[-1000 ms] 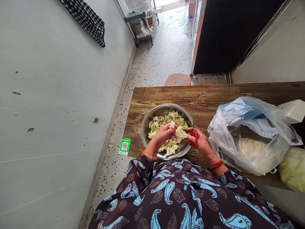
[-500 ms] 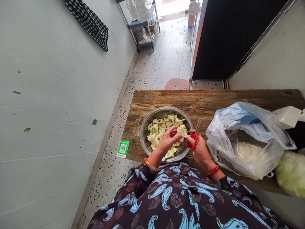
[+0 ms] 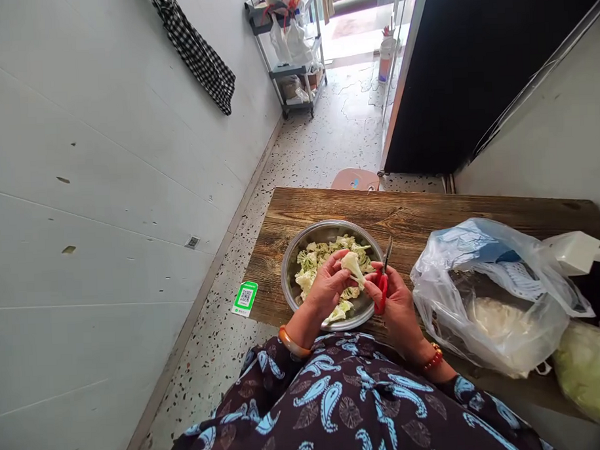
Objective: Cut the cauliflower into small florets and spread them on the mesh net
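Cauliflower floret (image 3: 351, 264), stem (image 3: 359, 279) now clearer

No readable words tbh: green-and-white rectangular QR card (image 3: 244, 298) left of frame centre, lettering too tiny; small grey patterned square sticker (image 3: 192, 242) above it, illegible.

left fingers (image 3: 339, 276) hold cauliflower floret (image 3: 351, 264); right fingers (image 3: 394, 278) hold red-handled scissors (image 3: 383, 284); metal bowl (image 3: 320, 231) beneath; plastic bag (image 3: 435, 273) near

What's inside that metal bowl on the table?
The bowl holds pale cauliflower pieces, some tinged green. The left hand and the floret it holds hide part of the contents, and whatever lies beneath the pieces is covered from view.
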`<state>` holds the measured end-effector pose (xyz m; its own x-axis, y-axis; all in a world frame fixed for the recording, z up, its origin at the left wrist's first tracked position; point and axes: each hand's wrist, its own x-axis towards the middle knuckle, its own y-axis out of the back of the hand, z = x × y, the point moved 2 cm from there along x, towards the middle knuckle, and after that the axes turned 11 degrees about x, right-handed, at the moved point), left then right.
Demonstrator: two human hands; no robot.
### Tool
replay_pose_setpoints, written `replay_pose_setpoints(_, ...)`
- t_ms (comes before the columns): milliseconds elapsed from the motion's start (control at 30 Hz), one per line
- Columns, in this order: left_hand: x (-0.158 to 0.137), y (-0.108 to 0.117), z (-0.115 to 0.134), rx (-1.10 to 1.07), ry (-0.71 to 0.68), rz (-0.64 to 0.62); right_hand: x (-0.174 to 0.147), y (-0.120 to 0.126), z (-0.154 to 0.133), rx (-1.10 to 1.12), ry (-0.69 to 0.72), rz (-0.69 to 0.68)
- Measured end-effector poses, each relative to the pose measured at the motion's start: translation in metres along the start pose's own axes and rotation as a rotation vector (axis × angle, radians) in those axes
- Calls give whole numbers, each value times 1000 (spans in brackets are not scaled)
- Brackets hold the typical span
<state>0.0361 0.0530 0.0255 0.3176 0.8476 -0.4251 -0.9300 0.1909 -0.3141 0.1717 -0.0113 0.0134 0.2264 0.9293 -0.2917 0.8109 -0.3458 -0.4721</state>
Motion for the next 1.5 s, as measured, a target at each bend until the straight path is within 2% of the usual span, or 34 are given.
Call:
replay_pose_setpoints(133, -4, 7, 11, -21, -29, 45, -10, 6, -5, -26, -58, -45)
replay_pose_setpoints(400, -12, 16, 24, -58, -62, 124, -29, 23, 0, -296, -137, -256)
replay_pose_setpoints(667, -20, 9, 23, -23, -96, 123, -31, 17, -7, -511, -3, -282)
replay_pose_setpoints(1067, -29, 1, 32, 39, -113, 83, -27, 16, -22, -584, 45, -324)
replay_pose_setpoints(1300, -33, 1, 39, 66, -196, 156, -24, 18, -31, -696, 179, -295)
replay_pose_setpoints(1500, -38, 0, 41, 100, -243, 203, -25, 10, -44, -845, 206, -376)
